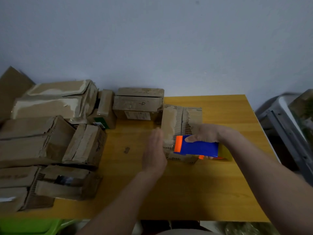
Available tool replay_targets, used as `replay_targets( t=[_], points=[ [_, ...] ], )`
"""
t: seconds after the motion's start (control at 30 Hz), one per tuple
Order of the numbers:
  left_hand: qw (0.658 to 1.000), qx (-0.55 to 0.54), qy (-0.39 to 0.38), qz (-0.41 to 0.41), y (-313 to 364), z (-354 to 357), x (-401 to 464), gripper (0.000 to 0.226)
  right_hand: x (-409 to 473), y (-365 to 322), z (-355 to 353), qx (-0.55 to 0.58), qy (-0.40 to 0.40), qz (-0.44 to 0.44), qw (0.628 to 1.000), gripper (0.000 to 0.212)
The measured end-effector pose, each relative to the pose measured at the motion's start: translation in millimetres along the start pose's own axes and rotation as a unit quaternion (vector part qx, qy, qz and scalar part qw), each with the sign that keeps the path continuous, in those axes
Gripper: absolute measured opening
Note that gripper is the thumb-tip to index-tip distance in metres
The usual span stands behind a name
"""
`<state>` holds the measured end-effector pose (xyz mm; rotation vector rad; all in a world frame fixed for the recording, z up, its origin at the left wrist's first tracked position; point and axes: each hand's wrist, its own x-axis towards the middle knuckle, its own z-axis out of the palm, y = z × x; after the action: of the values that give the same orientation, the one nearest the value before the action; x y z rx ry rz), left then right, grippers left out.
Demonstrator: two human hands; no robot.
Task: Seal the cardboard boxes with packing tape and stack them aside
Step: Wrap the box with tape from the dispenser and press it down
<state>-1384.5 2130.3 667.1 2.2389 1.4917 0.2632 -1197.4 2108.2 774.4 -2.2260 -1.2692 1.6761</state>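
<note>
A worn cardboard box (177, 119) with torn, ribbed top flaps lies in the middle of the yellow table (194, 187). My right hand (205, 134) grips a blue and orange tape dispenser (197, 147) and holds it on the near end of this box. With straight fingers, my left hand (155, 150) presses flat against the box's left side. A box marked with a "4" (138, 103) stands just behind and to the left.
Several taped cardboard boxes (50, 133) are piled over the left half of the table, up to the wall. A metal frame (288, 122) stands off the table's right edge. Something green (30, 226) sits below the front left corner.
</note>
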Motion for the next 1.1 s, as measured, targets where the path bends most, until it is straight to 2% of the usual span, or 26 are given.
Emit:
replay_targets(
  t=[0.03, 0.07, 0.17, 0.33, 0.53, 0.77, 0.83, 0.97, 1.1],
  points=[
    [0.994, 0.055, -0.048, 0.08, 0.1, 3.9, -3.9, 0.085, -0.3, 0.1, 0.2, 0.0, -0.003, -0.002, 1.0, 0.039],
    [0.982, 0.115, -0.087, 0.123, -1.7, 7.5, -6.7, 0.088, -0.5, 0.2, 0.5, 0.003, -0.007, -0.006, 1.0, 0.04],
    [0.961, 0.209, -0.124, 0.134, -7.7, 11.1, -7.7, 0.097, -3.0, 1.2, 0.7, -0.01, -0.001, -0.022, 1.0, 0.037],
    [0.954, 0.222, -0.156, 0.129, -4.0, 6.5, -9.4, 0.103, -11.1, 15.4, -4.0, -0.012, -0.042, 0.004, 0.999, 0.02],
    [0.95, 0.242, -0.15, 0.127, -1.8, 6.1, -12.2, 0.099, -16.8, 60.0, -25.6, -0.016, -0.04, 0.055, 0.998, 0.052],
    [0.949, 0.265, -0.139, 0.099, 9.5, 8.5, -12.1, 0.077, -6.8, 76.3, -25.4, -0.015, -0.031, 0.039, 0.999, 0.051],
    [0.95, 0.267, -0.132, 0.094, 22.4, 11.1, -12.8, 0.077, -6.9, 78.8, -27.6, -0.013, -0.033, 0.037, 0.999, 0.053],
    [0.942, 0.25, -0.156, 0.159, 38.6, 23.0, -23.0, 0.087, -4.3, 83.2, -29.1, -0.031, -0.028, 0.029, 0.999, 0.054],
    [0.944, 0.252, -0.151, 0.152, 36.8, 27.9, -23.9, 0.09, -0.2, 90.5, -29.4, -0.046, -0.018, 0.008, 0.999, 0.051]
  ],
)
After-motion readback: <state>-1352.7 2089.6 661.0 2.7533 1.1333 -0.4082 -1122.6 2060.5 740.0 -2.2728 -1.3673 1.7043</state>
